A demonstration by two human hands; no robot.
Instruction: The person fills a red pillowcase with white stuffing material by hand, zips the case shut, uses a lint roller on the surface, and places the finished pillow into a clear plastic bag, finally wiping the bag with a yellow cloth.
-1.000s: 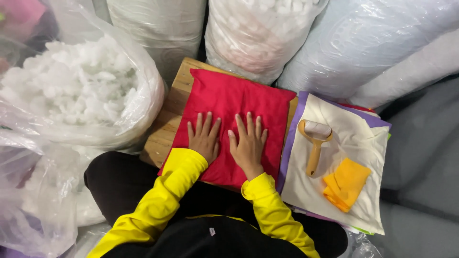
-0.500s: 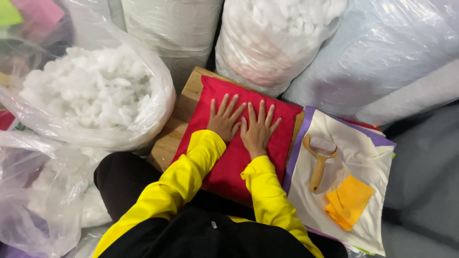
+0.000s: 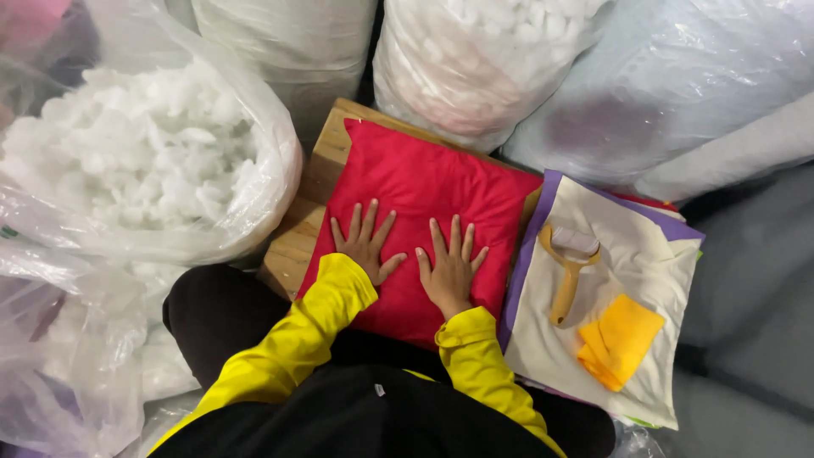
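Observation:
A red stuffed cushion (image 3: 424, 182) lies on a low wooden board (image 3: 326, 153) in front of me. My left hand (image 3: 365, 242) rests flat on its near left part, fingers spread. Beside it, my right hand (image 3: 449, 267) presses flat on the cushion's near middle, fingers also apart. Neither hand holds anything. Both sleeves are yellow.
An open clear bag of white stuffing (image 3: 127, 161) stands at the left. More filled plastic bags (image 3: 483, 59) crowd the back. At the right lies a stack of cream fabric covers (image 3: 632, 271) carrying a yellow-handled lint roller (image 3: 568, 271) and a folded yellow cloth (image 3: 619, 339).
Both hands slid back along the cushion toward me and spread a little apart; earlier they pressed nearer its middle with the thumbs almost touching.

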